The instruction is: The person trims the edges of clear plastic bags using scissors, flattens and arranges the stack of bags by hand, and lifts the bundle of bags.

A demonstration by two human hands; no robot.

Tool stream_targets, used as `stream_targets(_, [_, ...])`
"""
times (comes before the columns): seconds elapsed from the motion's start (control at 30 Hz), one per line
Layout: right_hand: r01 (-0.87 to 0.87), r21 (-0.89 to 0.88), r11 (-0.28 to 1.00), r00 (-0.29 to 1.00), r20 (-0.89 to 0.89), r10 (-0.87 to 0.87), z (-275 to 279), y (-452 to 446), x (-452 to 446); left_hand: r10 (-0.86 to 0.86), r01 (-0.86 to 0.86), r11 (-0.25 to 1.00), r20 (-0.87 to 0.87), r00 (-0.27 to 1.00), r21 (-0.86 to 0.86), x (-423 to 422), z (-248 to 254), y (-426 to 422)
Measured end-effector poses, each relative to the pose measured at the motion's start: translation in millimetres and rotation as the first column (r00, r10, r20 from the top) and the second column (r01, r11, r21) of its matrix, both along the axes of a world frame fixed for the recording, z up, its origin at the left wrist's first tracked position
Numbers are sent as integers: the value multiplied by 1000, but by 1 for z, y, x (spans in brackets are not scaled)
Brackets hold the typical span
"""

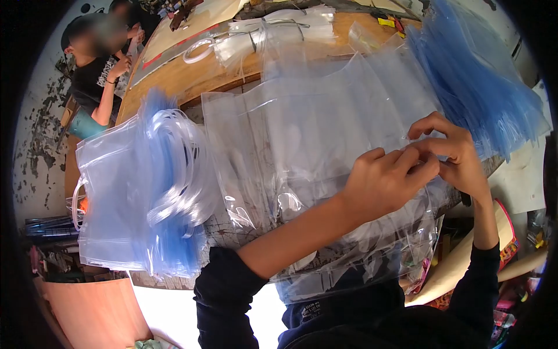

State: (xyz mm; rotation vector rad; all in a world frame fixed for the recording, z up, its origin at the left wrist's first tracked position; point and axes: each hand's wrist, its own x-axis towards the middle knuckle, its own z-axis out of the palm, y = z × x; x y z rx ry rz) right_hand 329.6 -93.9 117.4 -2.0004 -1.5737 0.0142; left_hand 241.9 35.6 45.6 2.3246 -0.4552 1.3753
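Note:
Clear plastic bags point(325, 125) lie overlapping across the work table in front of me, their lower parts crumpled and shiny. At the right side of these bags my two hands meet. My left hand point(386, 179) is closed, its fingertips pinching at the edge of a clear plastic bag. Close against it, my right hand point(452, 152) has bent fingers pinching at the same edge. The exact spot between the fingertips is hidden. To the left sits a stack of bluish clear bags point(110, 198) with looped clear plastic handles point(183, 168).
A thick pile of bluish plastic sheets point(471, 75) stands at the right. Tied bundles of clear strips point(279, 32) and a roll ring point(199, 51) lie on the wooden table point(168, 87). Two people point(96, 64) are at the far left. Rolled material point(465, 256) leans at lower right.

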Motion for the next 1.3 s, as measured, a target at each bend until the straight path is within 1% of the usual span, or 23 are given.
stream_targets(0.03, [-14,10,1000,998,63,13,2,-1,0,0,0,1000,-2,1000,0,0,0,0])
stream_targets(0.27, [-69,19,997,997,42,68,6,-7,3,2,-2,1000,-17,1000,-2,-2,0,0])
stream_targets(0.33, [-133,12,991,983,130,130,7,-7,7,3,-3,1000,-26,1000,1,-2,0,-1])
stream_targets(0.37, [-134,12,991,983,128,132,8,-7,7,-5,5,1000,-21,1000,-9,-2,0,-1])
stream_targets(0.43, [-158,-57,986,984,74,162,11,-8,7,-9,9,1000,-15,1000,-20,-2,1,0])
stream_targets(0.53, [-180,-83,980,982,43,184,13,-6,9,-21,22,999,6,1000,-27,-2,1,0])
stream_targets(0.63, [-166,-63,984,981,87,172,12,-5,8,-6,6,1000,-29,1000,-20,-4,3,0])
stream_targets(0.67, [-166,-64,984,981,88,171,10,-4,7,32,-38,998,-103,994,-55,-4,3,1])
stream_targets(0.7, [-127,-40,991,991,40,128,7,-4,5,67,-84,993,-178,982,-87,-4,4,1])
stream_targets(0.73, [-85,-19,996,996,-8,85,4,-4,3,65,-82,993,-177,982,-88,-4,5,1])
stream_targets(0.77, [-82,-20,996,997,-6,82,1,-5,1,150,-174,982,-250,956,-77,-5,6,0])
stream_targets(0.8, [-34,-29,999,999,-1,34,-3,-5,-2,232,-264,963,-322,918,-59,-5,7,-1])
stream_targets(0.83, [16,-37,999,1000,4,-16,-6,-5,-4,209,-252,966,-427,880,-48,-3,-1,-2])
stream_targets(0.87, [24,-37,999,1000,5,-24,-8,-5,-5,202,-245,968,-426,882,-49,-2,-5,-3])
stream_targets(0.93, [77,-112,991,997,38,-73,-11,-4,-6,235,-270,963,-507,829,6,-4,-7,-6])
stream_targets(0.97, [88,-111,990,996,38,-84,-12,-2,-4,226,-259,966,-507,832,7,-4,-8,-6])
stream_targets(1.03, [199,-104,975,962,210,-174,-13,7,6,247,-262,964,-518,819,44,-4,-11,-7])
stream_targets(1.07, [211,-102,972,959,214,-186,-18,14,13,237,-251,967,-514,824,44,-2,-13,-6])
stream_targets(1.1, [142,-25,990,927,354,-124,-25,23,19,251,-269,962,-502,828,39,-1,-15,-5])
stream_targets(1.17, [149,87,985,813,557,-172,-28,42,34,256,-275,961,-489,834,33,0,-15,-5])
stream_targets(1.2, [232,138,963,743,613,-268,-26,52,43,240,-257,966,-510,826,38,-2,-15,-5])
stream_targets(1.27, [546,8,838,735,475,-484,6,71,63,218,-230,972,-527,822,44,-5,-14,-5])
stream_targets(1.3, [533,68,843,703,518,-487,11,81,107,217,-229,972,-521,825,41,-5,-15,-5])
